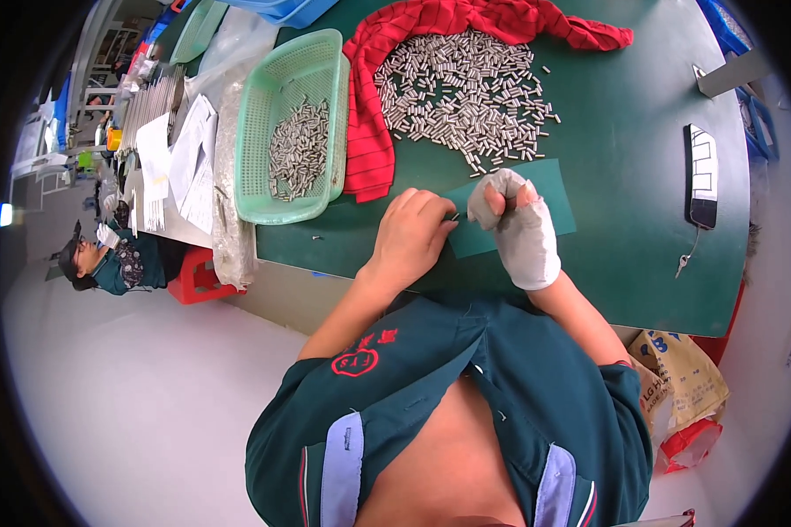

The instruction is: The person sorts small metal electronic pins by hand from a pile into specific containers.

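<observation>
My bare left hand (410,233) is closed at the near edge of the green table, with a small metal pin (454,217) pinched between thumb and forefinger. Just to its right, my right hand (517,230) wears a pale glove with bare fingertips. Its fingers are curled in, and whatever they hold is hidden. Both hands are over or beside a green sheet (554,198) lying on the table. Beyond them spreads a large heap of short silvery metal pins (466,92), bordered by a red striped cloth (369,132).
A light green plastic basket (248,167) with more pins stands left of the cloth. A loose pin (317,237) lies in front of it. Papers (193,162) and plastic wrap lie farther left. A dark device with a key (701,180) is at right. Another person sits far left.
</observation>
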